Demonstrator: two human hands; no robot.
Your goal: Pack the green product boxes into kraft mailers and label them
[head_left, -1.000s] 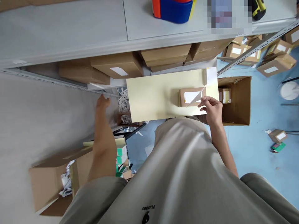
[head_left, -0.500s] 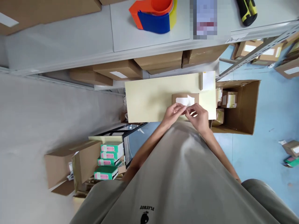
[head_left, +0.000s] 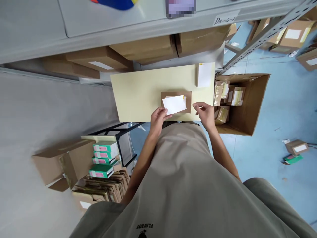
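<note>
A white label, likely light and flimsy, best held by its edges, overlaps a carton, its seven-o'clock corner pinched in the left grip. At four o'clock, the right grip curls, slightly spread.

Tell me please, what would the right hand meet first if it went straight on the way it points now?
Most likely the brown carton on the pale board: the fingers of the right hand point toward its right end. Depth is unclear, so it might pass above.
</note>
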